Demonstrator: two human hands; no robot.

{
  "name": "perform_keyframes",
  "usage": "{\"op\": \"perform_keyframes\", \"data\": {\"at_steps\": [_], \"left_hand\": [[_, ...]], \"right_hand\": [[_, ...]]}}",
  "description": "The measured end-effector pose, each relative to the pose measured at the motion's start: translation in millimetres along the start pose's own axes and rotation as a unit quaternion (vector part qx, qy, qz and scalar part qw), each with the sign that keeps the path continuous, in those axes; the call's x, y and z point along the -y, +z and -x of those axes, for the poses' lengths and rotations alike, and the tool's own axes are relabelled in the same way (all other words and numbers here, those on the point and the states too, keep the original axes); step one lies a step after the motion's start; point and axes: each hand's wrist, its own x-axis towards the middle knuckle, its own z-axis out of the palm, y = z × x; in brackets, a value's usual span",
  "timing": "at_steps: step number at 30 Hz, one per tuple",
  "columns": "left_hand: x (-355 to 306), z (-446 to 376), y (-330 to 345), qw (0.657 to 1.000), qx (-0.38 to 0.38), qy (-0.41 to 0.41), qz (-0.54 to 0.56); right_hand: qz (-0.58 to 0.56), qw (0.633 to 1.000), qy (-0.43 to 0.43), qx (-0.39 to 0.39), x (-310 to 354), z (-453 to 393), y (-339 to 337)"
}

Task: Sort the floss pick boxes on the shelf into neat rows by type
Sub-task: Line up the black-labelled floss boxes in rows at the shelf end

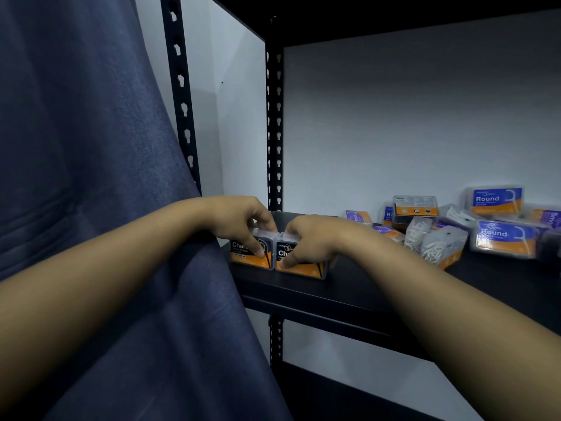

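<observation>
Two black-and-orange charcoal floss pick boxes stand side by side at the left front of the black shelf (349,287). My left hand (239,220) grips the left charcoal box (247,258) from above, thumb on its front. My right hand (312,238) holds the right charcoal box (306,267) the same way. The two boxes touch each other. A loose heap of blue-and-orange boxes lies at the right, among them a Round box (504,243) lying flat and another Round box (496,200) on top of the heap.
A dark blue curtain (91,177) hangs at the left, over the shelf's corner. Black perforated uprights (274,132) frame the unit in front of a white wall. Clear boxes of white picks (437,247) lie tipped in the heap. A lower shelf (349,399) is below.
</observation>
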Motion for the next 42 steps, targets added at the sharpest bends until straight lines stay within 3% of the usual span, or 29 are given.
{"op": "perform_keyframes", "data": {"at_steps": [18, 33, 42], "left_hand": [[2, -6, 1, 1.0, 0.014, 0.006, 0.021], [-7, -7, -5, 0.996, 0.082, -0.028, 0.03], [-39, -4, -19, 0.999, 0.007, -0.035, 0.037]], "right_hand": [[0.009, 1.0, 0.009, 0.002, -1, -3, 3], [0.084, 0.996, -0.019, -0.016, 6, 16, 0], [0.037, 0.998, 0.017, -0.037, -38, 62, -38]]}}
